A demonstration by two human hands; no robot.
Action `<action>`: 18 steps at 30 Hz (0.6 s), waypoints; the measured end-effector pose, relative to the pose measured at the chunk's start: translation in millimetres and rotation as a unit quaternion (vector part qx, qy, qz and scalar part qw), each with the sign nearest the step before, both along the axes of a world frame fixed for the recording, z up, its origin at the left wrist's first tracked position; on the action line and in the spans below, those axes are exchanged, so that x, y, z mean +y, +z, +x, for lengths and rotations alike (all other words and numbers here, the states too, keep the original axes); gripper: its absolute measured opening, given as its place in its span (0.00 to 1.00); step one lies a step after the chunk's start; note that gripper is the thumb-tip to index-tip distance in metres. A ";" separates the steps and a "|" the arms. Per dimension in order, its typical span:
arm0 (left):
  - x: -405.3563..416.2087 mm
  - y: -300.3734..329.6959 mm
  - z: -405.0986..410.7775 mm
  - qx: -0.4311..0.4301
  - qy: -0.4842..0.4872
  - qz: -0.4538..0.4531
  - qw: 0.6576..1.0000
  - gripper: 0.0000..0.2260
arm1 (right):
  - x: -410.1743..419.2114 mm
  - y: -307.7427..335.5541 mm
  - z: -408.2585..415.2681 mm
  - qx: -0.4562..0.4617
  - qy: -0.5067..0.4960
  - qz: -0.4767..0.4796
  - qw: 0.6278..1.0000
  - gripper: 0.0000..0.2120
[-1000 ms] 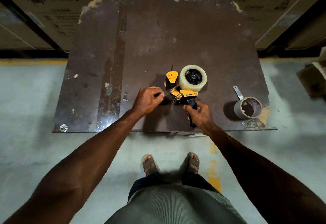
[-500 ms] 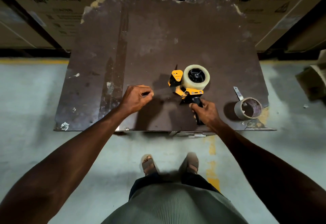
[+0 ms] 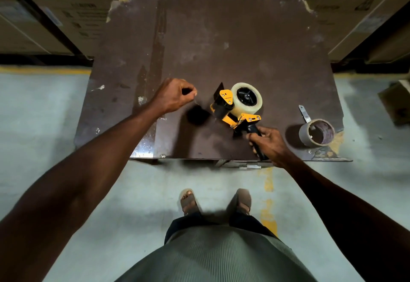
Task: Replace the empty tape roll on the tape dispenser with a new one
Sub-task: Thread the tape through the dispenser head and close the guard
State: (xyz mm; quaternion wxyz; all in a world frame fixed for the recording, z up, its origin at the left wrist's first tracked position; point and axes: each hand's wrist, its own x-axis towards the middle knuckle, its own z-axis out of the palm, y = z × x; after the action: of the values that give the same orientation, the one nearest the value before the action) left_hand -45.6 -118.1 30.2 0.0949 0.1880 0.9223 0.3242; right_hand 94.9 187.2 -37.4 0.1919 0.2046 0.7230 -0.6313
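Far left of the left hand (image 3: 172, 96), cardboard boxes (image 3: 73, 4) stand stacked behind a yellow line (image 3: 44, 70) painted on the pale concrete floor (image 3: 40, 121). The hand hovers over a dark brown board (image 3: 221, 44), worn and scuffed, chipped pale at its far corners. Its fingers are curled nearly closed, thumb and forefinger pinched; a thin strand near the fingertips is too faint to identify. Just right of it lies the tape dispenser (image 3: 230, 108), yellow and black, with the new tape roll (image 3: 246, 97) seated on its hub. The right hand (image 3: 268, 141) is wrapped tight around the dispenser's black handle at the board's near edge. Right of that hand the empty tape roll (image 3: 316, 131) stands near the board's chipped corner, more boxes beyond
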 end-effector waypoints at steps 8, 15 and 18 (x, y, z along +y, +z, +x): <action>20.6 21.2 -18.6 -0.026 -0.031 -0.029 0.999 0.07 | -5.6 18.8 11.6 -0.012 0.027 -0.034 0.999 0.05; 34.0 32.4 -24.1 -0.046 -0.021 -0.027 0.998 0.07 | -6.6 24.5 11.0 -0.002 0.037 -0.037 0.999 0.06; 35.5 41.9 -26.7 -0.055 -0.026 -0.042 0.997 0.07 | -3.9 24.9 11.4 -0.008 0.036 -0.044 0.998 0.06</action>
State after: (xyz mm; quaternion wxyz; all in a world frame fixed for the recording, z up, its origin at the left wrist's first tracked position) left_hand -72.3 -82.6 72.1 0.1618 0.1897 0.9234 0.2920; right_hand 106.2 183.3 -12.5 0.2288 0.1750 0.6996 -0.6539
